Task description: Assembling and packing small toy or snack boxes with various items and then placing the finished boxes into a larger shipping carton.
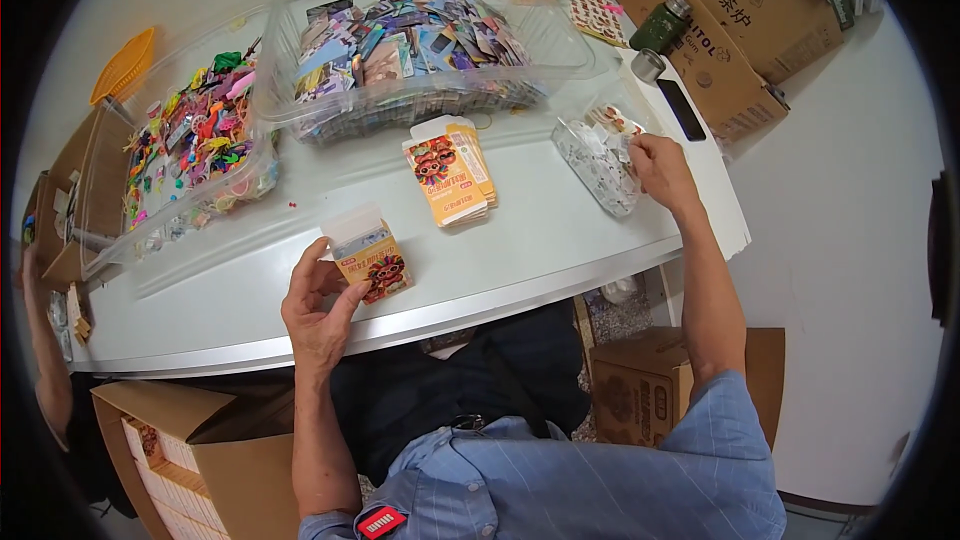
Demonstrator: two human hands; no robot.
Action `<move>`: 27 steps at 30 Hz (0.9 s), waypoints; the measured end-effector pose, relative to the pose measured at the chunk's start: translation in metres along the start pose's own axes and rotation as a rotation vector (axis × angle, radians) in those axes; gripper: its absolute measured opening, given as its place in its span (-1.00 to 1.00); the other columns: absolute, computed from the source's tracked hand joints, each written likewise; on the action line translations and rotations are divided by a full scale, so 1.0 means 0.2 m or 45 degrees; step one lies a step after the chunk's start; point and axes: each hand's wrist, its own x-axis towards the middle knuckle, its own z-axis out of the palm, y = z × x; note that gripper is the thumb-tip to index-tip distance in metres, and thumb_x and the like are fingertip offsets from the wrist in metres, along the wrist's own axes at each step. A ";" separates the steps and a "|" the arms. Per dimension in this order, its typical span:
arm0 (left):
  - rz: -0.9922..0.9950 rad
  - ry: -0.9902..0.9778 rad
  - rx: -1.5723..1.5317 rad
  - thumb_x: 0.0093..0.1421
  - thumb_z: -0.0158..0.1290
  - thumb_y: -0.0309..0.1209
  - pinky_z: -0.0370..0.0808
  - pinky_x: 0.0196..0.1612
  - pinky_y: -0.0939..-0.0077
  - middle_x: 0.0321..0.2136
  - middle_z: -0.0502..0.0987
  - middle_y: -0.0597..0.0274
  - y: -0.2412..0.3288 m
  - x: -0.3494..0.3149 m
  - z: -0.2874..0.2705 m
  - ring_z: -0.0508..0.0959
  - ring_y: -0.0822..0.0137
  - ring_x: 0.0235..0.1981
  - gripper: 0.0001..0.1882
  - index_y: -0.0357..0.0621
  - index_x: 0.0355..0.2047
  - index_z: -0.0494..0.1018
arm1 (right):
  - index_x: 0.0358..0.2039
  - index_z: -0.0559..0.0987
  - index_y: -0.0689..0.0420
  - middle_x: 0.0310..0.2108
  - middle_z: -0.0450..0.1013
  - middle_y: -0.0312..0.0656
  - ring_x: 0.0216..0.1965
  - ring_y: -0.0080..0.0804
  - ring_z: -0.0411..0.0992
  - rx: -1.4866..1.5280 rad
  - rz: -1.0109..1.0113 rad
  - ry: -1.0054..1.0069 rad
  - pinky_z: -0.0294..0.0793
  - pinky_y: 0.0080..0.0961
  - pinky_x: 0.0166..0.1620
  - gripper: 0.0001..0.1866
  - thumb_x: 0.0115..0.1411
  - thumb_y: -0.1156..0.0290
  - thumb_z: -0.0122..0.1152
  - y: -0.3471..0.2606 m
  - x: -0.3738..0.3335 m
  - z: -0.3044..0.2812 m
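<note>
My left hand [322,302] grips a small orange-and-yellow carton [375,265] near the front edge of the table. Its top flap stands up, and greyish contents show in the opening. On the right, my right hand [662,176] is at the rim of a clear plastic tub [612,202] of small white-and-grey packets. Its fingers are curled together, their tips partly hidden, so what they pinch cannot be made out. Between my hands lies a stack of flattened orange cartons [447,180].
Behind stands a large clear bin [420,105] heaped with cards; left of it, another clear bin [160,230] holds colourful small toys. A phone [682,110] and green flask [662,24] are at the right. Cardboard boxes [640,385] stand below. Another person's arm [42,340] shows far left.
</note>
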 end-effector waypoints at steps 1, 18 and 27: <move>-0.006 0.002 -0.019 0.11 0.30 -0.64 0.58 -0.09 0.49 -0.17 0.64 0.12 0.00 0.00 0.00 0.64 0.34 -0.17 -0.25 -0.18 0.31 0.29 | -0.41 0.59 0.27 -0.55 0.51 -0.16 -0.62 -0.44 0.42 -0.001 -0.002 -0.004 0.45 -0.45 -0.47 -0.74 0.29 0.34 0.11 -0.03 -0.02 -0.01; 0.111 -0.074 0.131 0.08 0.32 -0.65 0.57 -0.17 0.50 -0.19 0.65 0.09 0.01 -0.02 -0.01 0.62 0.41 -0.32 -0.27 -0.16 0.28 0.34 | -0.17 0.58 0.18 -0.59 0.39 -0.40 -0.67 -0.74 0.24 1.105 -0.156 -0.118 0.14 -0.75 -0.62 -0.84 0.41 0.38 0.11 -0.67 -0.26 0.13; 0.217 -0.097 0.100 0.10 0.32 -0.63 0.60 -0.20 0.51 -0.16 0.65 0.06 -0.01 -0.01 0.00 0.66 0.36 -0.29 -0.33 -0.18 0.24 0.39 | -0.09 0.64 0.09 -0.45 0.59 -0.10 -0.48 -0.20 0.57 0.683 -1.262 -0.226 0.51 -0.32 -0.41 -0.79 0.26 0.51 0.22 -1.19 -0.29 0.53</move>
